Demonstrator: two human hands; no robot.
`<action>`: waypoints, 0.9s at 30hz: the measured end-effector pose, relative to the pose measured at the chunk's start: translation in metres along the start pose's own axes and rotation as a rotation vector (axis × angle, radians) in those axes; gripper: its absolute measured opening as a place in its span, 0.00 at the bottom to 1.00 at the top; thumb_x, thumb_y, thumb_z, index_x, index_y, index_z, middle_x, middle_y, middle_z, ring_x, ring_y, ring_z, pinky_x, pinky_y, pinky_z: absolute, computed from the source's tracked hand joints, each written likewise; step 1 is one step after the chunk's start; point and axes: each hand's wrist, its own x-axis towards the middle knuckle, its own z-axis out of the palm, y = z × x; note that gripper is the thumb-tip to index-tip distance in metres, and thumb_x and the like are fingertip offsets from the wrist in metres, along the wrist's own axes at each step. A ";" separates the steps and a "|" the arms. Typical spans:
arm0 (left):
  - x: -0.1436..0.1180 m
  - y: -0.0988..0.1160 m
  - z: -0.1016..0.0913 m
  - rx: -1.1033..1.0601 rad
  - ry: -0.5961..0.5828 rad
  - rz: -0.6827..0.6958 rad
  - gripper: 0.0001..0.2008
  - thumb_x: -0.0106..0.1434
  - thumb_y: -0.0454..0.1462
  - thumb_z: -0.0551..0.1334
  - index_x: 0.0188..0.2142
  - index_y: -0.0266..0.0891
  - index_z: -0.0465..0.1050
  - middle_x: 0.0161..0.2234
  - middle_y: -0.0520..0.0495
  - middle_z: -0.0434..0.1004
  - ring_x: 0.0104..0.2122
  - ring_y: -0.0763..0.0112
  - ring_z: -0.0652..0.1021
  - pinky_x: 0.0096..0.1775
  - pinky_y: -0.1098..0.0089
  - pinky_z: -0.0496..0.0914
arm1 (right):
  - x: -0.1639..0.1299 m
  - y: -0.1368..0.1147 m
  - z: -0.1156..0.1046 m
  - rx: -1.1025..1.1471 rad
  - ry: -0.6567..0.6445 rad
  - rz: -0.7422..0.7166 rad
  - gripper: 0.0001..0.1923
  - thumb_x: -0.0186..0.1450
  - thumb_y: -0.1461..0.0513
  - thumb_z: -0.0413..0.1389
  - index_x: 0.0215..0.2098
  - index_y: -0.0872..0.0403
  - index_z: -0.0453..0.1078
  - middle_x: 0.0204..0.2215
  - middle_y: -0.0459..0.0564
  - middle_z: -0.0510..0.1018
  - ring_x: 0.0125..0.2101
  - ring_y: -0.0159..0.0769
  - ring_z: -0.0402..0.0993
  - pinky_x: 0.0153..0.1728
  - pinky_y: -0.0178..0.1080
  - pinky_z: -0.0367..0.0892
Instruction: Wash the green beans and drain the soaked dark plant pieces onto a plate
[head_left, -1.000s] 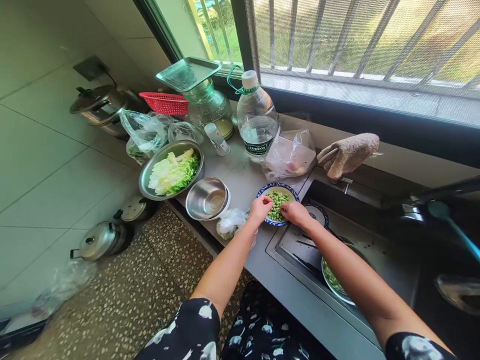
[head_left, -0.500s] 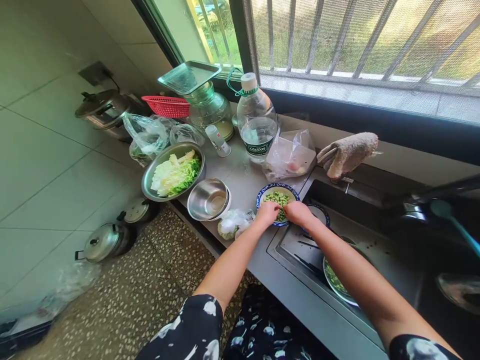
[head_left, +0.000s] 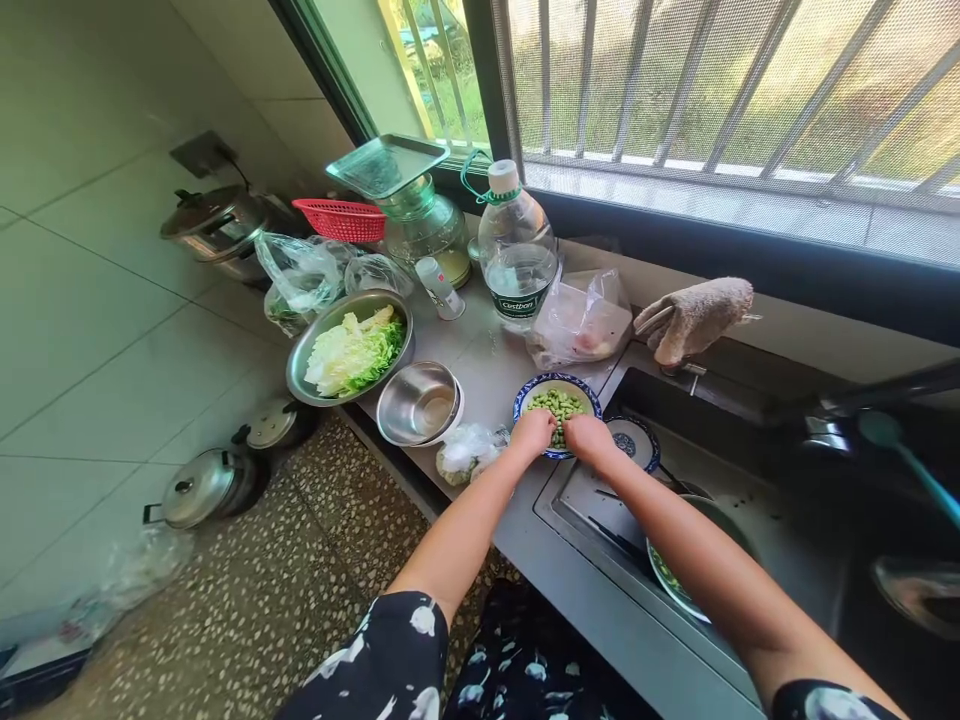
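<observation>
Oval green beans lie in a round blue-and-white bowl; left hand and right hand curl over them, what they pinch hidden. Left of the bowl: shiny steel basin; behind the bowl: crinkled clear plastic bag.

Green beans, loose in upright blue-and-white bowl, on grey counter
</observation>
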 end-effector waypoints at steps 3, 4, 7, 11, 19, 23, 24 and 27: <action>0.002 -0.005 -0.003 -0.245 0.070 -0.102 0.06 0.58 0.33 0.58 0.29 0.39 0.74 0.30 0.46 0.77 0.35 0.67 0.77 0.42 0.68 0.69 | 0.003 0.016 0.000 0.197 0.143 0.025 0.14 0.62 0.64 0.48 0.32 0.59 0.76 0.32 0.58 0.78 0.35 0.38 0.75 0.36 0.33 0.64; 0.002 -0.006 -0.005 -0.360 0.084 -0.140 0.05 0.58 0.32 0.58 0.28 0.38 0.73 0.28 0.47 0.77 0.32 0.69 0.77 0.39 0.69 0.70 | 0.004 0.021 0.000 0.304 0.191 0.040 0.13 0.62 0.63 0.48 0.30 0.58 0.75 0.30 0.55 0.79 0.33 0.36 0.74 0.35 0.32 0.64; 0.002 -0.006 -0.012 -0.757 0.068 -0.254 0.04 0.57 0.29 0.58 0.27 0.37 0.69 0.24 0.51 0.75 0.24 0.75 0.75 0.30 0.73 0.70 | 0.006 0.034 -0.001 0.724 0.265 0.123 0.11 0.58 0.60 0.50 0.29 0.57 0.73 0.21 0.48 0.76 0.24 0.32 0.71 0.27 0.31 0.63; -0.001 0.003 -0.026 -1.128 0.099 -0.341 0.05 0.54 0.27 0.61 0.26 0.35 0.66 0.23 0.52 0.74 0.20 0.80 0.72 0.27 0.76 0.68 | 0.003 0.037 -0.006 1.197 0.196 0.142 0.11 0.53 0.57 0.54 0.27 0.57 0.69 0.17 0.44 0.71 0.16 0.27 0.63 0.18 0.30 0.57; -0.021 0.067 -0.020 -1.589 -0.151 -0.206 0.10 0.52 0.32 0.67 0.35 0.32 0.71 0.27 0.50 0.75 0.23 0.82 0.73 0.30 0.78 0.68 | -0.060 0.080 0.023 1.433 0.200 0.155 0.17 0.52 0.51 0.57 0.29 0.57 0.68 0.20 0.43 0.70 0.18 0.26 0.60 0.20 0.31 0.56; -0.025 0.132 0.034 -1.782 -0.403 -0.250 0.09 0.52 0.30 0.66 0.34 0.33 0.71 0.27 0.50 0.74 0.23 0.82 0.73 0.28 0.79 0.67 | -0.126 0.135 0.063 1.388 0.268 0.411 0.18 0.51 0.50 0.58 0.29 0.57 0.69 0.19 0.43 0.70 0.18 0.26 0.60 0.20 0.32 0.55; -0.023 0.150 0.050 -1.838 -0.459 -0.284 0.08 0.52 0.30 0.66 0.34 0.33 0.71 0.26 0.50 0.73 0.23 0.82 0.73 0.27 0.79 0.67 | -0.142 0.150 0.073 1.371 0.295 0.472 0.18 0.51 0.50 0.58 0.29 0.57 0.69 0.19 0.44 0.70 0.18 0.27 0.61 0.20 0.32 0.55; -0.008 0.197 0.100 -1.934 -0.585 -0.293 0.05 0.55 0.28 0.62 0.33 0.35 0.72 0.26 0.51 0.73 0.23 0.81 0.73 0.29 0.78 0.68 | -0.185 0.199 0.096 1.384 0.375 0.617 0.21 0.49 0.48 0.59 0.31 0.56 0.69 0.21 0.45 0.72 0.18 0.28 0.62 0.19 0.33 0.56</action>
